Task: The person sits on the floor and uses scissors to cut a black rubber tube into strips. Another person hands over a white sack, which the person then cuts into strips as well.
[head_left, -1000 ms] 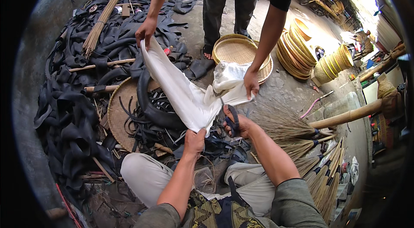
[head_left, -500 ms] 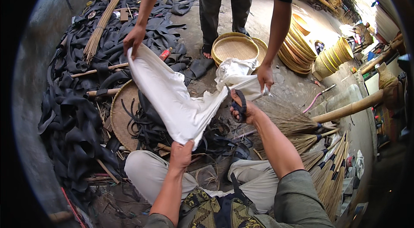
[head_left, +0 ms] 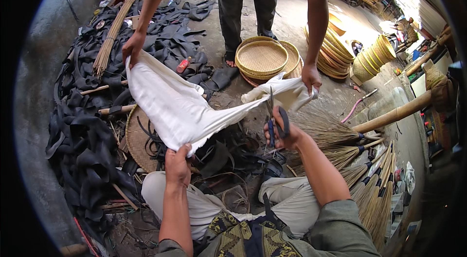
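A white cloth (head_left: 170, 106) hangs stretched between me and a person standing opposite. My left hand (head_left: 178, 165) pinches its near lower corner. The person's two hands (head_left: 134, 47) grip the cloth's far left and right ends. In my right hand (head_left: 286, 133) are dark-handled scissors (head_left: 271, 106), their blades pointing up beside the cloth's narrow right stretch. The blades look slightly apart; whether they touch the cloth I cannot tell. Below the cloth lies a round woven tray (head_left: 136, 140), partly hidden, with black strips over it.
Black rubber-like scraps (head_left: 82, 145) are heaped along the left, with a stick bundle (head_left: 114, 35) on top. Woven round trays (head_left: 262, 57) lie at the person's feet. Stacked baskets (head_left: 331, 55) stand farther right. Brooms (head_left: 374, 194) lie at my right, near a bamboo pole (head_left: 394, 111).
My left hand has moved left with the cloth corner. The cloth is spread wider, its bunched right part drawn out. The scissors have turned and their blades now show clearly.
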`<action>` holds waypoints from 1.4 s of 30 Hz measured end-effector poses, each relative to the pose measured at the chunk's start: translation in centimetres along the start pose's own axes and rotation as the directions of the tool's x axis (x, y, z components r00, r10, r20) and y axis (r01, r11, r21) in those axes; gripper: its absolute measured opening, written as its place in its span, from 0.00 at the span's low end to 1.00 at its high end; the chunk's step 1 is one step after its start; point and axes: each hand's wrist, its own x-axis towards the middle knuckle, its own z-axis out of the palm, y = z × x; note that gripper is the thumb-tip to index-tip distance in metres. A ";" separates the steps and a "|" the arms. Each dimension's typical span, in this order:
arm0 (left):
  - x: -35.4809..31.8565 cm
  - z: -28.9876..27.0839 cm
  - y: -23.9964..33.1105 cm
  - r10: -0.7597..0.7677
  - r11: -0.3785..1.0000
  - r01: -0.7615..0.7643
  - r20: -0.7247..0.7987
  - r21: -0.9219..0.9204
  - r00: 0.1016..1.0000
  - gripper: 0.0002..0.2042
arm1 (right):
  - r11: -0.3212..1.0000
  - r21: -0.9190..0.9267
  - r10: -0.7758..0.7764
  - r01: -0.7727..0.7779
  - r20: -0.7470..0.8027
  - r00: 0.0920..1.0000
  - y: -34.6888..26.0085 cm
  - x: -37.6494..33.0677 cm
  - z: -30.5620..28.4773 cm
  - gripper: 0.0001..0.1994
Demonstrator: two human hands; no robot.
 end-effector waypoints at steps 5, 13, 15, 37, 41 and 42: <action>1.5 0.8 0.1 -0.030 0.992 0.027 -0.020 -0.125 0.999 0.12 | 0.999 -0.012 0.048 -0.047 0.054 0.997 1.6 -5.2 -1.0 0.44; -1.6 1.2 -1.6 -0.040 0.995 0.038 -0.017 -0.087 0.999 0.15 | 0.975 -0.213 0.047 -0.058 -0.053 0.997 -3.2 -6.9 -1.7 0.45; -1.6 1.0 -1.9 -0.038 0.996 0.038 0.013 -0.075 0.999 0.16 | 0.960 -0.266 0.063 -0.084 -0.084 0.994 -3.7 -7.9 -1.4 0.45; -2.8 -1.6 -1.6 -0.033 0.999 0.031 0.098 0.021 0.995 0.19 | 0.780 -0.564 0.205 -0.270 -0.176 0.963 -10.0 -2.8 -3.3 0.44; -4.0 -2.3 -0.6 -0.021 0.987 0.009 0.075 0.159 0.997 0.16 | 0.744 -0.617 0.242 -0.254 -0.106 0.965 -11.1 -1.5 -3.5 0.44; -4.1 -2.7 -0.1 -0.034 0.995 0.031 0.031 0.095 0.999 0.15 | 0.684 -0.681 0.218 -0.260 -0.149 0.965 -11.3 -1.0 -3.6 0.42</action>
